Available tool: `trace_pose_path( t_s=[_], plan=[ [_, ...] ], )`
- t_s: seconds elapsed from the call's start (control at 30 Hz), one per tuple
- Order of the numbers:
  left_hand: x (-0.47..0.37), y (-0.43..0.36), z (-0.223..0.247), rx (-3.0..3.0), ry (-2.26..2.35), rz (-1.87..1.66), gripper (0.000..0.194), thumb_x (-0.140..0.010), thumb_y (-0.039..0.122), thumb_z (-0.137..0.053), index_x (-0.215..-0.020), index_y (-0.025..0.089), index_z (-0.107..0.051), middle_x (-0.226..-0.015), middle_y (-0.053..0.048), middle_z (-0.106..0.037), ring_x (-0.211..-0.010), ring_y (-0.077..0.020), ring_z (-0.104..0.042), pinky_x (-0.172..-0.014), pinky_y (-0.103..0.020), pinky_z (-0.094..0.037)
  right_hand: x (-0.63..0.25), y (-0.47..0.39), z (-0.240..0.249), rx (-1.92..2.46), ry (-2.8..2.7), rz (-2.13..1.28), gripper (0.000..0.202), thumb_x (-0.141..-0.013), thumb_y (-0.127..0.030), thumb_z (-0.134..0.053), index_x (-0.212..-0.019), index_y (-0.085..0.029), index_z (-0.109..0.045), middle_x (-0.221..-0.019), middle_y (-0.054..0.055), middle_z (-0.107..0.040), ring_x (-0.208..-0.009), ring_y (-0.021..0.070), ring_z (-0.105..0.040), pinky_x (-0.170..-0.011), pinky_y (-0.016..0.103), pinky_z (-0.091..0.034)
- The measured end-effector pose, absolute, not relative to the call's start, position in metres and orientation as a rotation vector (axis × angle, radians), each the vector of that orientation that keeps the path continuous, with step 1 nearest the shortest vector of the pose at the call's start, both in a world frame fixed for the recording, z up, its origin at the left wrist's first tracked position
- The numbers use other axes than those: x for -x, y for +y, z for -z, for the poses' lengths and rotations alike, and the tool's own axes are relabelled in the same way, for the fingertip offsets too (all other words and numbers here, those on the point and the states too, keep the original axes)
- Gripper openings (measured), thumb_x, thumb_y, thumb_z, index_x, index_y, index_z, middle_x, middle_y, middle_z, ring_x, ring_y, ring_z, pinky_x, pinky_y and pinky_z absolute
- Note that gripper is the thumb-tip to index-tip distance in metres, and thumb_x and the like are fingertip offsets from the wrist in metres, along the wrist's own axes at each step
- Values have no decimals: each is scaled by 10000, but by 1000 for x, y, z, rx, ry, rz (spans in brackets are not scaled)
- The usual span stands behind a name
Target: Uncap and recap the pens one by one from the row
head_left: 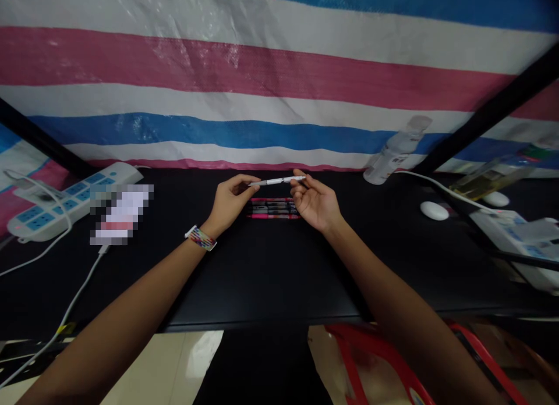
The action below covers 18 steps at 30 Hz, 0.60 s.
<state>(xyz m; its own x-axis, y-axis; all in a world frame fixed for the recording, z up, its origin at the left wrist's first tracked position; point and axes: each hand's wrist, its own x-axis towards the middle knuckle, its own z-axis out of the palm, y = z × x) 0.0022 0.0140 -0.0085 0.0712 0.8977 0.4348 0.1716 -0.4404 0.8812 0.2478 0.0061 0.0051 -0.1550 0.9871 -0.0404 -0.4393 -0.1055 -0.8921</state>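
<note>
Between my two hands a white pen [279, 181] is held almost level above the black table. My left hand [231, 201] pinches its left end between thumb and fingers, and a colourful woven band circles that wrist. At the pen's right end, the fingertips of my right hand [318, 202] close on it, palm turned partly up. Just below, several pens [273, 208] lie side by side on the table, a pink one nearest me. Both hands partly cover the ends of that row.
A power strip [74, 201] and a blurred-out phone [122, 215] on a cable lie at left. To the right stand a clear bottle [395, 152], a white mouse-like object [434, 210], a bottle of yellowish liquid [493, 175] and another power strip [524, 236]. Striped sheeting [262, 73] hangs behind.
</note>
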Motion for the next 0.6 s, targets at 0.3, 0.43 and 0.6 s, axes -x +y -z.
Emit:
trace_pose_path(
  t_s=[0.3, 0.43, 0.6],
  plan=[
    [-5, 10, 6, -1708, 1009, -1363, 209, -912, 360, -869, -1074, 228, -865, -1036, -74, -864, -930, -213, -794, -855, -359, -654, -247, 10, -1, 800, -866, -1507, 285, -998, -473, -699, -1146, -240, -768, -999, 73, -762, -929, 187, -732, -891, 341, -674],
    [-4, 12, 7, -1692, 1014, -1367, 209, -900, 345, -875, -1072, 226, -868, -1011, -71, -863, -909, -209, -787, -847, -358, -651, -244, 10, -2, 807, -755, -1533, 178, -970, -272, -733, -1145, -255, -760, -980, 37, -761, -915, 149, -730, -897, 280, -672],
    [-4, 11, 6, -1660, 1039, -1355, 258, -873, 381, -894, -1068, 212, -878, -968, -66, -857, -885, -214, -777, -831, -348, -635, -243, 10, -4, 603, -578, -1667, 145, -991, -304, -765, -1123, -247, -748, -951, 16, -770, -830, 120, -732, -813, 216, -686]
  ],
)
